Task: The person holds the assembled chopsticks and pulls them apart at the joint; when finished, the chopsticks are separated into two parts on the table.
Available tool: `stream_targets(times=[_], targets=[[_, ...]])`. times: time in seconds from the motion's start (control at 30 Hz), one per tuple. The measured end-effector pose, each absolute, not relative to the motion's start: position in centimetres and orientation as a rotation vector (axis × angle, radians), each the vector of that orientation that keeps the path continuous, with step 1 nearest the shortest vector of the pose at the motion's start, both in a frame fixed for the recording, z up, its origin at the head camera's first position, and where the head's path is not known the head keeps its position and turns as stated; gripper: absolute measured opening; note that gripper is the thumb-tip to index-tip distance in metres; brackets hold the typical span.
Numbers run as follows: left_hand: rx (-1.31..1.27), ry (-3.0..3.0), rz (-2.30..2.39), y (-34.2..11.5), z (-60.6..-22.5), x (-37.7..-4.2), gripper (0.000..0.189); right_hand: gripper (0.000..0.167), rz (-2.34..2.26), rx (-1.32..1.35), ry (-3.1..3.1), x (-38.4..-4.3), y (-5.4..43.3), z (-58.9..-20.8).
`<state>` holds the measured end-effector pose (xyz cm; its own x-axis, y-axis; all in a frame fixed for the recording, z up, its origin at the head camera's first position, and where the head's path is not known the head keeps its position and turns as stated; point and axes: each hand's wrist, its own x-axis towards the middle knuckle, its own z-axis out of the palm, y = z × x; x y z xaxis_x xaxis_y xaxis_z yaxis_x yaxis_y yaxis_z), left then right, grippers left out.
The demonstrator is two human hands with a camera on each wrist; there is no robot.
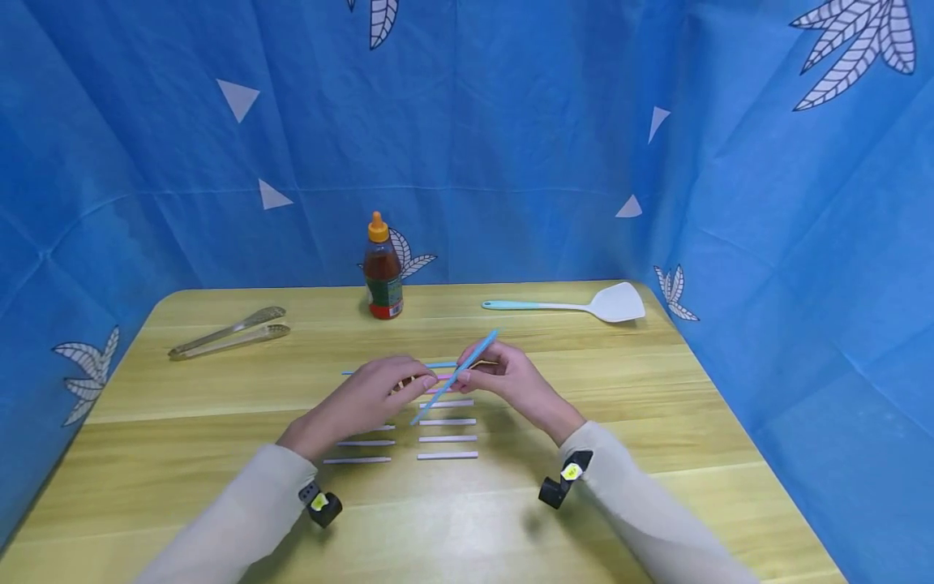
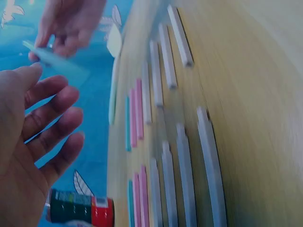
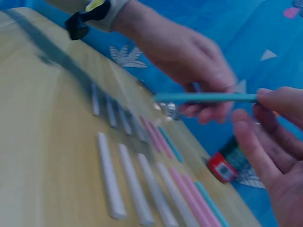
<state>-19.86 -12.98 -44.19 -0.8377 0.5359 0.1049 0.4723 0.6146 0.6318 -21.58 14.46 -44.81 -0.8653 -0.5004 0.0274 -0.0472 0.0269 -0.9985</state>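
Note:
Between thumb and fingers, my right hand [image 1: 514,388] pinches a light blue stick [image 1: 435,397], which slants across in front of the left hand in the head view. My left hand [image 1: 375,399] hovers beside the stick's lower part, fingers loosely bent and apart in the left wrist view, with nothing in its grasp. Under the hands, two columns of thin sticks lie on the table: several white sticks [image 1: 447,439], then pink sticks [image 2: 139,109] and blue sticks [image 2: 128,124] toward the back. Part of the left column is hidden by the left hand in the head view.
An orange-capped sauce bottle [image 1: 384,284] stands at the back of the wooden table [image 1: 620,503]. Metal tongs [image 1: 237,332] lie at the back left, a white spatula [image 1: 616,303] with a pale blue handle at the back right. Blue patterned cloth [image 1: 511,138] hangs behind and beside.

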Motion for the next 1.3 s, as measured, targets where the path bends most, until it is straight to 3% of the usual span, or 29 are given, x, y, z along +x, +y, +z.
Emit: stream_targets(times=[0.3,0.53,0.93,1.3], targets=[[0.867,2.621,1.132,-12.9,-43.7,-19.3,0.023,0.02,-1.978,-0.581,1.984,-21.2,13.5,-45.5],[0.833,2.713,1.033,-13.5,-43.5,-19.3,0.013,0.02,-1.728,-0.616,2.205,-21.4,14.0,-45.2],[1.062,2.962,0.634,-14.3,-43.5,-19.2,0.007,0.018,-0.94,-1.182,2.761,-22.2,13.5,-44.5],[1.133,2.852,0.609,-14.4,-42.6,-18.8,0.007,0.013,-0.994,-1.23,2.709,-21.4,14.1,-44.5]])
